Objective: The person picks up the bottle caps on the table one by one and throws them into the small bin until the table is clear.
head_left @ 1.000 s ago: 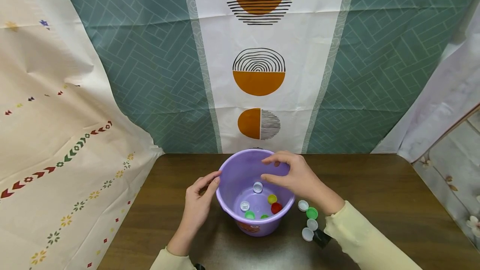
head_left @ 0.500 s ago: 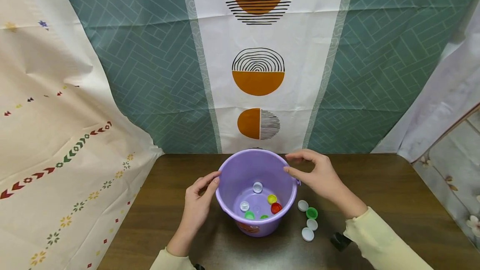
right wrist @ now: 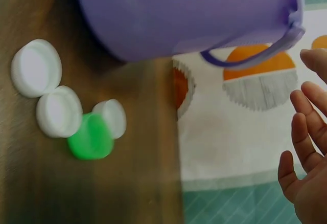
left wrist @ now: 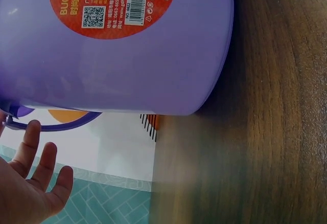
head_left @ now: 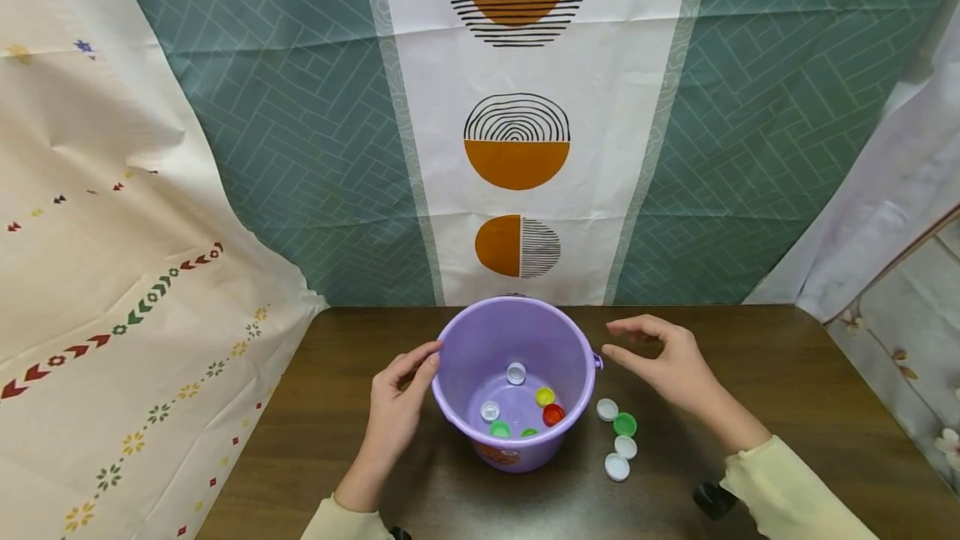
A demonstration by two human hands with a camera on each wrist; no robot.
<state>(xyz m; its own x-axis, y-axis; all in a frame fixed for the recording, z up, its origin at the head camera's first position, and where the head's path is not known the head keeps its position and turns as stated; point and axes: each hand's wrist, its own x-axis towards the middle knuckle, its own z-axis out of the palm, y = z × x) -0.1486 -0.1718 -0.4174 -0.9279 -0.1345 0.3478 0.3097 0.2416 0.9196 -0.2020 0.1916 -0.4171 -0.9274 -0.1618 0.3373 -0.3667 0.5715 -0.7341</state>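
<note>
A purple plastic bucket (head_left: 517, 327) stands upright on the table. At its left side my left hand (head_left: 393, 407) holds the rim between thumb and index finger; in the left wrist view the other fingers (left wrist: 46, 165) are spread apart from the wall. Inside lie several bottle caps, among them a red cap (head_left: 552, 415), a yellow cap (head_left: 545, 397) and a white cap (head_left: 516, 373). To the right of the bucket my right hand (head_left: 671, 365) hovers with relaxed fingers and nothing in them. Below it are a green cap (head_left: 625, 424) and three white caps (head_left: 617, 467).
The brown wooden table (head_left: 337, 390) runs back to a patterned cloth (head_left: 517, 215). Cream cloth (head_left: 135, 315) drapes at the left, pale floral cloth (head_left: 900, 323) at the right. A purple handle (right wrist: 255, 55) hangs behind the bucket.
My right hand has moved out from over the bucket to its right side, above the loose caps. The left hand has stayed at the rim. The caps look unmoved.
</note>
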